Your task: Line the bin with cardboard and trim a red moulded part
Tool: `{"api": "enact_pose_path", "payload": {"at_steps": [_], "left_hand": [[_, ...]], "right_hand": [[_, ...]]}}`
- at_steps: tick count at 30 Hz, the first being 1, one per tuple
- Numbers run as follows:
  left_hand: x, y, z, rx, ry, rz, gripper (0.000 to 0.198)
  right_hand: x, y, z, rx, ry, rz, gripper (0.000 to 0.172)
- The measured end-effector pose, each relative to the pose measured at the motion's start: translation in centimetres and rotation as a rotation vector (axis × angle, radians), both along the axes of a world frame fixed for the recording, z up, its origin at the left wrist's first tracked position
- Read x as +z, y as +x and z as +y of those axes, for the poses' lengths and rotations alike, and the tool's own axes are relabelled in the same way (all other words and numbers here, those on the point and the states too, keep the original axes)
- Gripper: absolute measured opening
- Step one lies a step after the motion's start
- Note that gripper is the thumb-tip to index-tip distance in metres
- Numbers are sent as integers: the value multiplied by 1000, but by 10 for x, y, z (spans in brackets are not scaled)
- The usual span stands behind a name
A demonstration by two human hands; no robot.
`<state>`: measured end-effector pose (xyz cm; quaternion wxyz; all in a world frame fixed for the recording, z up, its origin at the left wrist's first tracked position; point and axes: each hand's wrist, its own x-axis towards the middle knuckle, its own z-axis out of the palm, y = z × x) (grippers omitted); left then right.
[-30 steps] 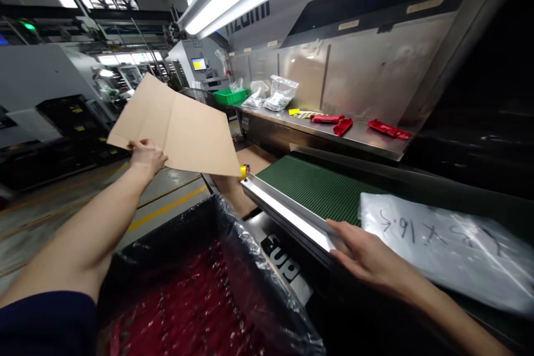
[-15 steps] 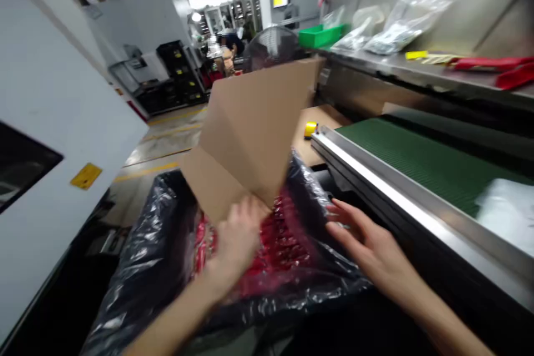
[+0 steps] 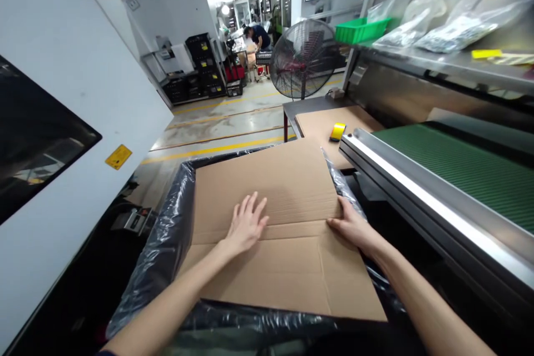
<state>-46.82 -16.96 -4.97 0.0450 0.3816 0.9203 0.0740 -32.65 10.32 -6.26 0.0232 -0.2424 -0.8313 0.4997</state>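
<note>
A flat brown cardboard sheet point(image 3: 275, 189) lies on top of a bin lined with a black plastic bag point(image 3: 167, 233), hiding what is inside. My left hand point(image 3: 247, 223) rests palm down on the middle of the sheet, fingers spread. At the sheet's right edge my right hand point(image 3: 352, 226) lies flat against the cardboard, its fingers on top. Neither hand grips anything.
A green conveyor belt point(image 3: 467, 169) with a metal rim runs along the right. A small table point(image 3: 321, 122) beyond the bin carries cardboard and a yellow object point(image 3: 337, 132). A floor fan point(image 3: 303, 58), a white machine wall point(image 3: 62, 122) at left, and a distant person point(image 3: 255, 36).
The cardboard sheet came down from my raised left hand into the bin and now lies flat over the red parts. Both hands moved onto it. The view has swung left and down.
</note>
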Motion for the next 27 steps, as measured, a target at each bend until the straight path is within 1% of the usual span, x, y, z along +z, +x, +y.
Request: {"api": "enact_pose_path", "payload": {"at_steps": [1, 3, 6, 9, 11, 13, 16, 19, 23, 25, 27], "left_hand": [[-15, -13, -9, 33, -25, -9, 52], [-45, -28, -23, 66, -73, -27, 53], [-84, -27, -35, 81, -134, -60, 57], [-118, -18, -39, 81, -201, -116, 59], [-138, -18, -40, 66, -242, -151, 58], [-155, -23, -40, 50, -266, -166, 56], [-173, -40, -37, 39, -275, -163, 57], [-185, -61, -30, 41, -276, -155, 58], [-200, -87, -20, 64, -267, -139, 61], [-207, -96, -17, 55, -266, -146, 60], [-211, -104, -17, 46, -267, -155, 59]], "right_hand": [[-5, -10, -2, 21, 41, -61, 56], [-15, -27, -4, 51, 128, -204, 50], [-29, -41, -8, 86, 279, -412, 47], [-38, -43, -23, 163, 441, -529, 52], [-41, -36, -36, 277, 524, -556, 56], [-44, -25, -47, 434, 566, -573, 58], [-52, -2, -55, 670, 551, -662, 54], [-70, 17, -59, 821, 511, -778, 50], [-97, 23, -61, 936, 418, -904, 41], [-105, 20, -61, 974, 358, -943, 38], [-109, 17, -59, 988, 303, -953, 39]]}}
